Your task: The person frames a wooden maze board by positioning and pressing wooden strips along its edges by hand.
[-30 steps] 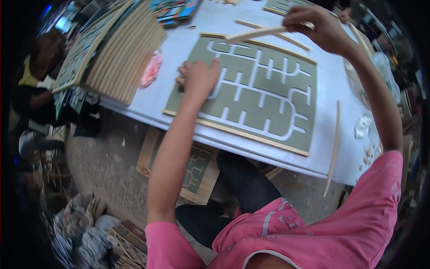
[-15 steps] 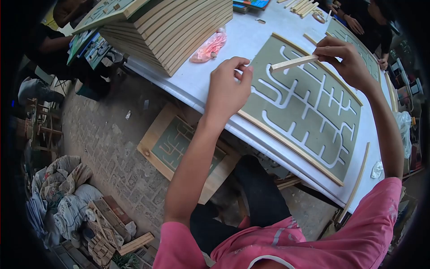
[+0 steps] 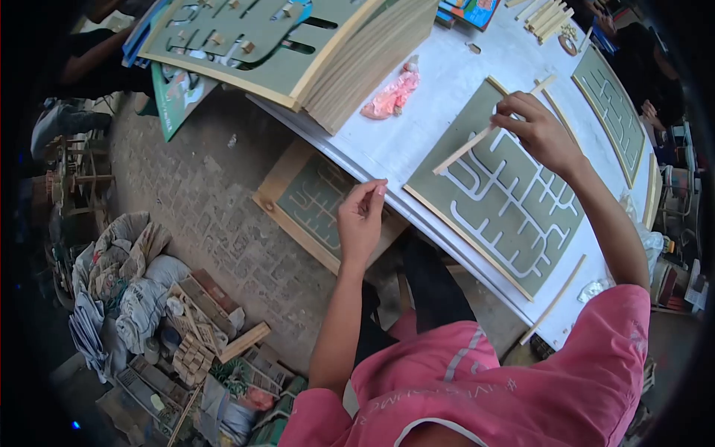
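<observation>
My right hand (image 3: 538, 132) grips a thin light wooden strip (image 3: 463, 153) and holds it over a grey-green board (image 3: 484, 195) with white branching grooves. Wooden strips run along the board's two long edges. My left hand (image 3: 362, 216) is off the near table edge, its thumb and forefinger pinched together; whether anything tiny is between them cannot be made out. A loose wooden strip (image 3: 557, 298) lies to the right of the board, sticking out over the edge.
A tall stack of framed boards (image 3: 372, 63) stands at the left of the table (image 3: 439, 97). Near it lies a pink bag (image 3: 393, 93). Farther back are a second grooved board (image 3: 612, 112) and wooden sticks (image 3: 547, 18). A framed board (image 3: 309, 205) is below the table.
My left hand has moved off the grooved board to a place beyond the table edge, and its fingers have closed. The strip in my right hand has tilted. The view has turned.
</observation>
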{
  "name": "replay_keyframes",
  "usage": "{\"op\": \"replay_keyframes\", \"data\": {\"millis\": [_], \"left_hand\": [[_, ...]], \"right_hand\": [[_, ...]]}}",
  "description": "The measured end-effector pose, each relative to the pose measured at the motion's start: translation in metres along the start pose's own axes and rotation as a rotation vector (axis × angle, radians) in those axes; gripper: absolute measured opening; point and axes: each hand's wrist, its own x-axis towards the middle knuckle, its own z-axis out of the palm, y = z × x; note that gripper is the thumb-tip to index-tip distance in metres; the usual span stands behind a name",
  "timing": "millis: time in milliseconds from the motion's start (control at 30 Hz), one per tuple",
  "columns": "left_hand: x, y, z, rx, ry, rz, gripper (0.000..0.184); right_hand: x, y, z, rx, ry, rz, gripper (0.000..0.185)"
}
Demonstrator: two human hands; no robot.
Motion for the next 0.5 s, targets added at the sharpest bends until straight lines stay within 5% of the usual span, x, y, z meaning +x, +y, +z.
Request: {"op": "replay_keyframes", "data": {"millis": [500], "left_hand": [[0.004, -0.004, 0.027, 0.071, 0.101, -0.108, 0.015]], "right_hand": [[0.034, 0.024, 0.058, 0.140, -0.076, -0.178, 0.027]]}}
